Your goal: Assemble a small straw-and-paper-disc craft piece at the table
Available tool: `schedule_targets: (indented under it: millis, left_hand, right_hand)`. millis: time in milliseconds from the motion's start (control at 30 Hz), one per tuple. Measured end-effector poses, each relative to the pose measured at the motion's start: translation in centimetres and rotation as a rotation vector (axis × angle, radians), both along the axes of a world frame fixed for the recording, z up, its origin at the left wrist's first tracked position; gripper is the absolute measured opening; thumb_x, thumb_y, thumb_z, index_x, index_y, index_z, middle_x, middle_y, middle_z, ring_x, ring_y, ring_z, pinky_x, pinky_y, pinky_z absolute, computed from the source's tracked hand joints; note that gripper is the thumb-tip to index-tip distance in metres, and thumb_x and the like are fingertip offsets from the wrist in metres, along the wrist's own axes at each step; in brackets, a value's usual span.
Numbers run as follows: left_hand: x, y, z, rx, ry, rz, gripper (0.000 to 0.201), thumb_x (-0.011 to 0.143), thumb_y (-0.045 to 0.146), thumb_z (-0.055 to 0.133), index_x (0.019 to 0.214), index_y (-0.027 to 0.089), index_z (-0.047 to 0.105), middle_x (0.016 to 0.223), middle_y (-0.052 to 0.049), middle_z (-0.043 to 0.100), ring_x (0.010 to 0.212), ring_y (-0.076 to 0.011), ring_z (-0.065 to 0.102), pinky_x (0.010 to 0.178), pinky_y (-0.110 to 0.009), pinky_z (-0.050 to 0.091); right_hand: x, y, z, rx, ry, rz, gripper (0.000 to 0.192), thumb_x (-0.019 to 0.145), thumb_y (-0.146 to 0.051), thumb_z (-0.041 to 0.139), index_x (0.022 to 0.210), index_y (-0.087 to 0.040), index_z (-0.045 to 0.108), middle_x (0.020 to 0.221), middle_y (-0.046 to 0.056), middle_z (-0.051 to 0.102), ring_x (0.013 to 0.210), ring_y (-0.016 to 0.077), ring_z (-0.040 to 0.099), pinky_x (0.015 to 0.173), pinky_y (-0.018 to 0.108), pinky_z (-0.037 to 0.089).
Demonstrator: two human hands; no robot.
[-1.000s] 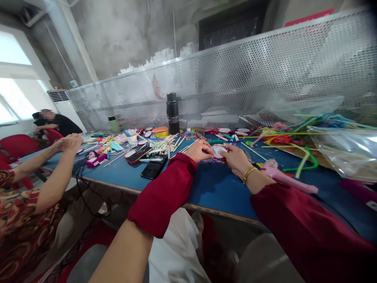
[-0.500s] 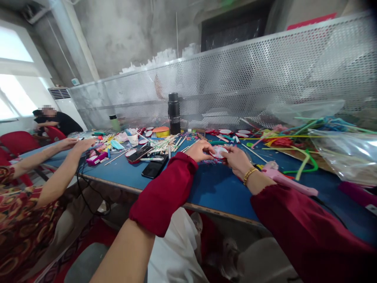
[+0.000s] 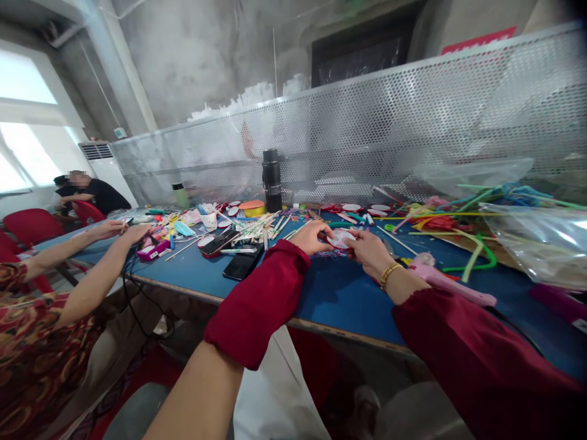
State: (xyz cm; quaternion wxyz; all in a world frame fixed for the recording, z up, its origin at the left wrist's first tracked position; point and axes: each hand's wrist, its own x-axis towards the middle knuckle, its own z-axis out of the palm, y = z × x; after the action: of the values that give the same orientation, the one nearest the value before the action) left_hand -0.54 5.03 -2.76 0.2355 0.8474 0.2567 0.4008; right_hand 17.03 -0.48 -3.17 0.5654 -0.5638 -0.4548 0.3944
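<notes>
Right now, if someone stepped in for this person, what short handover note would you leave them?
Left hand and right hand both pinch a small round white-and-red disc just above the blue table.
Pink glue gun lies right of the right hand; two phones lie to the left.
Similar discs lie farther back.
How far along this disc is cannot be told.

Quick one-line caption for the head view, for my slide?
Both hands, left hand and right hand, hold a small round disc over a cluttered blue table.
</notes>
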Motion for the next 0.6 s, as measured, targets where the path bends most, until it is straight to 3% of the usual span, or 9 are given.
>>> schedule_targets:
  millis: [367, 600]
  left_hand:
    - [-0.1, 0.1, -0.3, -0.037, 0.012, 0.006, 0.027, 0.066, 0.014, 0.089, 0.084, 0.011, 0.069, 0.092, -0.002, 0.059, 0.075, -0.0087, 0.061, 0.075, -0.026, 0.055]
    - [-0.3, 0.1, -0.2, -0.028, 0.039, 0.015, 0.03, 0.063, 0.013, 0.089, 0.086, 0.012, 0.071, 0.096, -0.004, 0.064, 0.08, -0.0124, 0.064, 0.079, -0.029, 0.054]
  right_hand:
    - [-0.2, -0.1, 0.0, 0.015, 0.004, 0.031, 0.027, 0.076, -0.009, 0.068, 0.103, -0.014, 0.071, 0.057, -0.005, 0.057, 0.042, 0.0095, 0.046, 0.043, 0.022, 0.041]
    - [0.0, 0.5, -0.7, 0.031, 0.02, 0.038, 0.029, 0.075, -0.011, 0.068, 0.104, -0.014, 0.071, 0.06, -0.005, 0.06, 0.042, 0.0095, 0.047, 0.042, 0.022, 0.04]
